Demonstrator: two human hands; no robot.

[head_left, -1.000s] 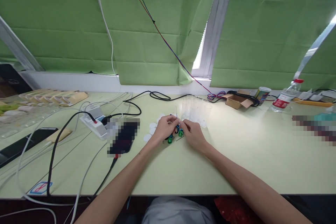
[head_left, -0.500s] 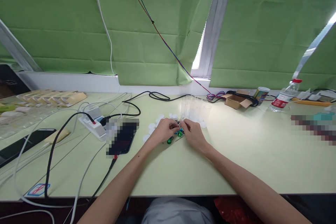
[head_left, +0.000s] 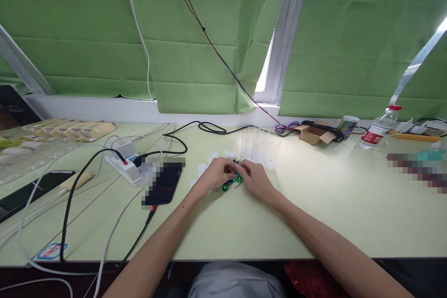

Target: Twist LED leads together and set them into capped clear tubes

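Observation:
My left hand (head_left: 215,173) and my right hand (head_left: 255,178) meet at the middle of the pale green table (head_left: 314,209), fingertips pinched together over a small cluster of green and blue bead-like parts (head_left: 232,182). What exactly sits between the fingers is too small to name. A green bead (head_left: 225,187) lies just below my left hand. Several white round caps (head_left: 203,167) lie around the hands. A row of clear plastic tubes (head_left: 259,146) stands right behind them.
A phone (head_left: 164,185) on a black cable lies left of my hands, beside a white power strip (head_left: 123,166) with tangled leads. A second phone (head_left: 31,192) lies far left. A cardboard box (head_left: 315,134), a cup (head_left: 348,125) and a water bottle (head_left: 378,131) stand at the back right.
Both hands stayed pinched together over the beads, with only small finger shifts; a thin upright pin seen between them a second ago no longer shows. The camera view shifted slightly.

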